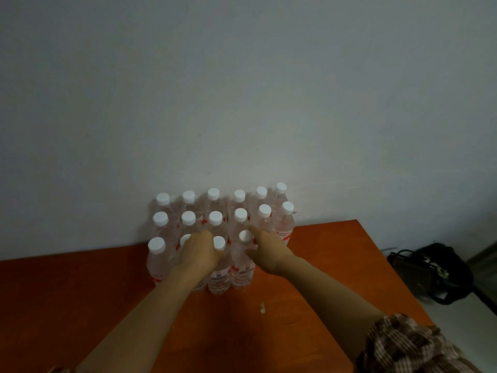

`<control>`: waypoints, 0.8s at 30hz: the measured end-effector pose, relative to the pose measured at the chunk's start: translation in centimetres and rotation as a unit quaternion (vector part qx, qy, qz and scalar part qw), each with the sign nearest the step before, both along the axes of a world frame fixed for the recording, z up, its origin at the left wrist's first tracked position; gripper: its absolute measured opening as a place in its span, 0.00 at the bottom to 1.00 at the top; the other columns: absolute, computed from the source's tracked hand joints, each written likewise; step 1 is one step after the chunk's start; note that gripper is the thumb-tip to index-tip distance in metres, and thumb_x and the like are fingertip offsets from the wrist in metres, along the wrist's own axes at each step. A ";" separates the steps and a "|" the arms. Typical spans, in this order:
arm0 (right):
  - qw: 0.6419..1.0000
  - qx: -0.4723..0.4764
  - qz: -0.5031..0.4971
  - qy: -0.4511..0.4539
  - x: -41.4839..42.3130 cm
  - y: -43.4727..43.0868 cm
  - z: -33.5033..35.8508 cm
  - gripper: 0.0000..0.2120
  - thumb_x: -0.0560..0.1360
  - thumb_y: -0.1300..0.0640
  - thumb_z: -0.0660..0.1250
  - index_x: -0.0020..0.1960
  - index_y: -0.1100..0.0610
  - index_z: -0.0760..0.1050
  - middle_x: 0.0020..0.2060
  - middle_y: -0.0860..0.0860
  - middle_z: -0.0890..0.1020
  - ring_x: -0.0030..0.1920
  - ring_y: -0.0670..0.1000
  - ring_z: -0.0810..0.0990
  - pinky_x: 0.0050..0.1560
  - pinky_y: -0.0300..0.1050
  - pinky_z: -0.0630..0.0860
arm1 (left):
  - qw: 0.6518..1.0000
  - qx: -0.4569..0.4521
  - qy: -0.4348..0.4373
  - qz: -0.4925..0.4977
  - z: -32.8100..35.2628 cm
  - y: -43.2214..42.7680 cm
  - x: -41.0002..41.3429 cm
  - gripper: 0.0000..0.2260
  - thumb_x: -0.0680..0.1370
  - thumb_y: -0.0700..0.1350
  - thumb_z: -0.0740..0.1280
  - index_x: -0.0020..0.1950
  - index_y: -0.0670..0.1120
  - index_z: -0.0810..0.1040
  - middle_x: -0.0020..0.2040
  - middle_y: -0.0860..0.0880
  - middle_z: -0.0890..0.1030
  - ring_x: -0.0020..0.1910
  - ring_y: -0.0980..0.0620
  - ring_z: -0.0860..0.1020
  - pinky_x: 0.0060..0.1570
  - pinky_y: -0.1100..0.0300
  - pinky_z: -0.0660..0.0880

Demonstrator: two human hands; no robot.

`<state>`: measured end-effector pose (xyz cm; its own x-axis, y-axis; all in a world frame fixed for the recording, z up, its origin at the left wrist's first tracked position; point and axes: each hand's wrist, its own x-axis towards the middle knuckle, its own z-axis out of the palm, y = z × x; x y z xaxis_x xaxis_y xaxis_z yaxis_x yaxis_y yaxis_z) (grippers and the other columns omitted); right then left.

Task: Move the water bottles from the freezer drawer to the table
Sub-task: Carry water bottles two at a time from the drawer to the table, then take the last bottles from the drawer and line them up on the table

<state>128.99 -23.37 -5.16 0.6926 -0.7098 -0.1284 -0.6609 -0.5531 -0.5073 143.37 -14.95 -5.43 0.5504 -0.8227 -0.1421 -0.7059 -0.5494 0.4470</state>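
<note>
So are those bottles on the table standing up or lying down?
Upright: the bottles stand on the table, white caps all pointing up.

Grey-white wall [242, 76] behind, black bag [435, 273] on pale floor [457, 316] at right, small pale scrap [262, 308] in foreground.

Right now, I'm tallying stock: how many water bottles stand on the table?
16 bottles upright on the table: six at the back, six in the middle, four in front; the left hand and right hand may hide more.
</note>
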 end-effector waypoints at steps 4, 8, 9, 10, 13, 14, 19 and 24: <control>0.999 0.017 -0.030 -0.031 -3.4 1.1 0.6 0.18 0.78 0.56 0.63 0.67 0.54 0.69 0.63 0.54 0.77 0.61 0.53 0.77 0.61 0.51 0.76 | 0.996 -0.051 -0.075 -0.022 1.1 0.4 -1.9 0.09 0.77 0.43 0.63 0.56 0.46 0.76 0.55 0.47 0.78 0.48 0.47 0.79 0.45 0.56 0.77; 0.997 -0.023 -0.062 -0.026 -8.6 2.3 1.4 0.18 0.78 0.56 0.63 0.68 0.52 0.68 0.63 0.52 0.76 0.60 0.50 0.76 0.59 0.45 0.74 | 0.981 -0.098 -0.148 -0.079 1.9 -0.2 -6.3 0.18 0.78 0.45 0.63 0.69 0.48 0.69 0.65 0.46 0.70 0.57 0.48 0.75 0.50 0.57 0.75; 0.996 -0.033 -0.080 -0.013 -10.3 2.5 1.5 0.20 0.78 0.55 0.64 0.69 0.52 0.67 0.64 0.52 0.75 0.61 0.51 0.75 0.60 0.45 0.73 | 0.979 -0.106 -0.143 -0.102 1.8 -0.5 -7.8 0.18 0.78 0.46 0.63 0.68 0.48 0.70 0.65 0.47 0.70 0.57 0.49 0.75 0.51 0.58 0.75; 0.994 -0.037 -0.102 0.001 -12.2 2.9 1.5 0.22 0.78 0.55 0.64 0.70 0.53 0.65 0.65 0.53 0.74 0.63 0.52 0.74 0.62 0.46 0.73 | 0.977 -0.104 -0.137 -0.125 1.6 -0.7 -9.5 0.17 0.79 0.47 0.63 0.68 0.48 0.70 0.65 0.47 0.70 0.57 0.49 0.75 0.52 0.58 0.75; 0.986 -0.033 -0.160 0.031 -18.8 4.7 1.3 0.26 0.79 0.50 0.63 0.74 0.55 0.61 0.68 0.54 0.71 0.65 0.53 0.73 0.64 0.47 0.72 | 0.969 -0.077 -0.118 -0.202 0.5 -0.9 -15.6 0.18 0.78 0.47 0.61 0.68 0.47 0.69 0.65 0.47 0.71 0.63 0.48 0.72 0.59 0.55 0.72; 0.983 -0.034 -0.176 0.039 -21.4 5.6 1.1 0.26 0.79 0.49 0.62 0.74 0.55 0.61 0.68 0.54 0.71 0.65 0.54 0.73 0.63 0.47 0.72 | 0.966 -0.059 -0.111 -0.227 0.1 -0.8 -18.0 0.18 0.78 0.47 0.61 0.68 0.47 0.70 0.66 0.46 0.70 0.64 0.47 0.71 0.60 0.53 0.72; 0.955 -0.025 -0.287 0.069 -35.5 11.6 0.3 0.26 0.79 0.48 0.62 0.74 0.56 0.61 0.68 0.55 0.70 0.65 0.54 0.72 0.62 0.47 0.71 | 0.937 0.008 -0.096 -0.335 -1.0 1.2 -31.7 0.19 0.79 0.51 0.60 0.68 0.48 0.69 0.66 0.46 0.70 0.66 0.46 0.68 0.62 0.51 0.70; 0.907 -0.009 -0.413 0.081 -49.6 20.2 0.0 0.26 0.78 0.48 0.63 0.72 0.56 0.63 0.67 0.55 0.71 0.66 0.55 0.72 0.65 0.48 0.71 | 0.899 0.004 -0.083 -0.430 -1.2 6.4 -46.0 0.18 0.78 0.52 0.61 0.66 0.47 0.71 0.65 0.46 0.70 0.65 0.45 0.68 0.61 0.51 0.71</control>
